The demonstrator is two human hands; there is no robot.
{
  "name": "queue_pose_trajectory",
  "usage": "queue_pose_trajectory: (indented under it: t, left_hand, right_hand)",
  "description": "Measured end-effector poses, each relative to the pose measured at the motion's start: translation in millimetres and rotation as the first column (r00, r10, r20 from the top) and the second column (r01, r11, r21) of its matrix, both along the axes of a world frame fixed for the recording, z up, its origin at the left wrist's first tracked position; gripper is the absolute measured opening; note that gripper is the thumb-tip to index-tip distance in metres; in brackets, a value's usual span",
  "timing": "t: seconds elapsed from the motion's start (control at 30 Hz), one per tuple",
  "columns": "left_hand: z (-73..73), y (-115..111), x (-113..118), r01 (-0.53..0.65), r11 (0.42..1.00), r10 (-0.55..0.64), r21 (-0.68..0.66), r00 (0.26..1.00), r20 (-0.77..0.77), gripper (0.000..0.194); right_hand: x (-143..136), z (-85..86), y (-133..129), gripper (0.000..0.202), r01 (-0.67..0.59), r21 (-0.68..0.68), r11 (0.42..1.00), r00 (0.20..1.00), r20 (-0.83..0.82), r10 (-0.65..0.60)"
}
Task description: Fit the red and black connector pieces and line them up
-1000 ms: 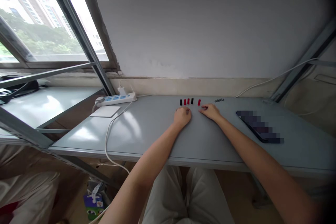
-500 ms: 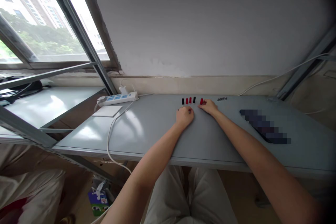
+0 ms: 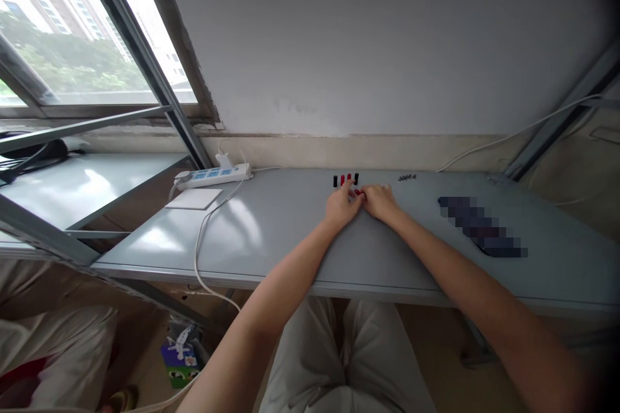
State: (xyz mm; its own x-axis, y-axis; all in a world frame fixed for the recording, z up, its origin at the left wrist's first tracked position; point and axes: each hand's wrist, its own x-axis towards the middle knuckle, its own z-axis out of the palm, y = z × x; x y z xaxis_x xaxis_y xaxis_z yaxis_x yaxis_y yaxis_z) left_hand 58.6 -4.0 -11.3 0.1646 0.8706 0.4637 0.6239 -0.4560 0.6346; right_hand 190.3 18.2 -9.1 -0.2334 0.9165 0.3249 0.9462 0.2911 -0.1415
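My left hand (image 3: 343, 205) and my right hand (image 3: 380, 201) meet over the grey table, fingertips together around a small red cylinder (image 3: 358, 192). Both hands have their fingers closed on it, though one left finger points forward. Just beyond them stands a short row: a black cylinder (image 3: 335, 181) at the left, red cylinders (image 3: 342, 179) in the middle, partly behind my left fingers, and another black cylinder (image 3: 356, 177) at the right. Several small dark metal pieces (image 3: 407, 177) lie farther right, near the wall.
A white power strip (image 3: 213, 175) and a flat white square (image 3: 194, 199) are at the left, with a white cable (image 3: 197, 245) running over the front edge. A blurred dark object (image 3: 482, 227) lies at the right. Someone's trousered leg (image 3: 72, 348) shows at lower left.
My right hand has moved left with the red cylinder, away from its spot right of the row. My left hand has shifted slightly right to meet it, and one finger now extends.
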Motion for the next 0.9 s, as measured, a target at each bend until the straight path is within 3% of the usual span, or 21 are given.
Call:
queue_pose_trajectory:
  t: [0.17, 0.33, 0.43, 0.57, 0.7, 0.9]
  left_hand:
    - [1.0, 3.2, -0.2, 0.024, 1.0, -0.023, -0.016, 0.997, 0.07, 0.017]
    - [0.1, 11.9, -0.9, 0.03, 0.992, 0.006, -0.119, 0.957, 0.291, 0.017]
    - [-0.6, 14.8, -1.1, 0.011, 0.987, 0.049, -0.163, 0.932, 0.359, 0.016]
    - [-0.3, 15.2, -0.5, 0.027, 0.98, 0.06, -0.196, 0.903, 0.426, 0.017]
    - [0.7, 14.2, 0.0, 0.035, 0.981, 0.052, -0.192, 0.902, 0.429, 0.016]
    - [0.6, 13.4, 0.0, 0.015, 0.98, 0.066, -0.199, 0.917, 0.394, 0.016]
  right_hand:
    - [6.0, 7.5, -16.1, 0.018, -0.063, 0.043, 0.997, 0.997, 0.057, 0.061]
    - [21.7, 9.8, -11.0, 0.022, -0.117, -0.032, 0.993, 0.968, -0.226, 0.107]
    - [23.3, 5.4, -6.7, 0.023, -0.208, -0.071, 0.976, 0.865, -0.479, 0.149]
    - [17.7, 1.8, -4.1, 0.026, -0.277, -0.183, 0.943, 0.695, -0.716, 0.065]
    - [11.3, 2.6, -6.5, 0.034, -0.301, -0.227, 0.926, 0.59, -0.807, -0.006]
    - [5.5, 4.2, -13.4, 0.027, -0.285, -0.252, 0.925, 0.487, -0.869, -0.086]
